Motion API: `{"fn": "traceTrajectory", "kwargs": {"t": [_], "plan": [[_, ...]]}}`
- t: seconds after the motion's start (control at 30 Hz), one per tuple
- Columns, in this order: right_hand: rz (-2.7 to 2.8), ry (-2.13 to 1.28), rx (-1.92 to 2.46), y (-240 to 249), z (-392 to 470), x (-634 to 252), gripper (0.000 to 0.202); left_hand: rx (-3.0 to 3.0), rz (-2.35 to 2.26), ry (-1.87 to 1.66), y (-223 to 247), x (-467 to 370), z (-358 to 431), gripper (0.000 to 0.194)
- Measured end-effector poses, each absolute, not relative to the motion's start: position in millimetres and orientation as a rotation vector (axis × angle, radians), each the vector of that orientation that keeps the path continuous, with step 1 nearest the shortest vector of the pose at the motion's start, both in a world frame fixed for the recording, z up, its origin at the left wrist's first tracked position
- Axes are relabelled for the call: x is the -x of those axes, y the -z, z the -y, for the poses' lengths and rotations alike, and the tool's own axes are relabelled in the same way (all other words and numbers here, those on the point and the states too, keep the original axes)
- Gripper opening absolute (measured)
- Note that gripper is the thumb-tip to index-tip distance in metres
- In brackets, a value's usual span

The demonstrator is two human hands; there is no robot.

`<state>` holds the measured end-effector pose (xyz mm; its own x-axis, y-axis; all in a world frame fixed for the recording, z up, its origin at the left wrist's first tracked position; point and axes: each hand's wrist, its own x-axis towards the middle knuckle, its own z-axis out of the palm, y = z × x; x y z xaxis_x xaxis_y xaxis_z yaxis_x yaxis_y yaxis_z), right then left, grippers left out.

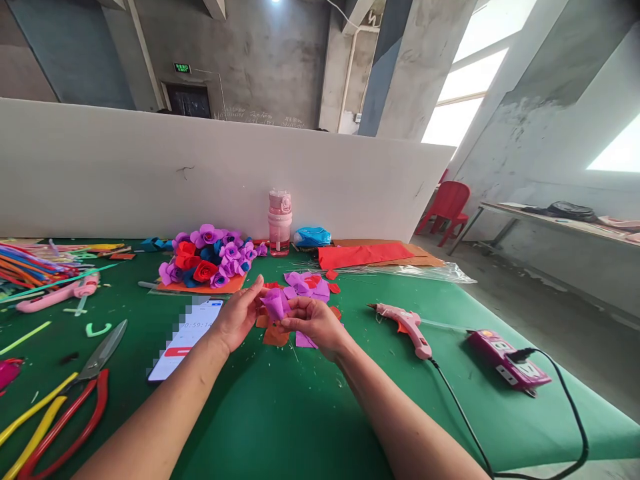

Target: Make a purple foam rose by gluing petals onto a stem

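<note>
Between my two hands, above the middle of the green table, is a curled purple paper piece (275, 304). My left hand (239, 315) touches its left side with the fingers closed round it. From the right, my right hand (316, 324) pinches the same piece between thumb and fingers. Purple paper petals (307, 285) with some red ones lie just behind the hands. An orange paper piece (275, 335) rests below them. A cluster of purple, red and blue paper flowers (210, 257) sits at the back left. The undersides of my fingers are partly hidden.
A phone (187, 340), red-handled scissors (95, 373) and colourful stems (40, 267) lie left. On the right are a pink glue gun (407, 325) and a power strip (510, 360) with a black cable. A pink bottle (280, 223) stands before the white partition (215, 173).
</note>
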<state>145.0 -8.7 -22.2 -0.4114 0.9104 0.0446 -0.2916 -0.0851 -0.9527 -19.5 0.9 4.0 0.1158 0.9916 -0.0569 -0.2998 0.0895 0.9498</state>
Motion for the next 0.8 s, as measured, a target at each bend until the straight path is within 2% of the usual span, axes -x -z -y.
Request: {"fn": "traceTrajectory", "kwargs": {"t": [0.27, 0.47, 0.8], "plan": [[1.113, -1.701, 0.734, 19, 12, -144, 0.033, -0.970, -0.854, -1.174, -4, 21, -3, 0.055], [0.836, -1.693, 0.685, 16, 9, -146, 0.040, -1.075, -0.954, -1.177, 3, 15, 1, 0.033], [0.836, -1.733, 0.644, 17, 10, -144, 0.040, -1.032, -0.955, -1.194, 0, 5, 8, 0.032]]}}
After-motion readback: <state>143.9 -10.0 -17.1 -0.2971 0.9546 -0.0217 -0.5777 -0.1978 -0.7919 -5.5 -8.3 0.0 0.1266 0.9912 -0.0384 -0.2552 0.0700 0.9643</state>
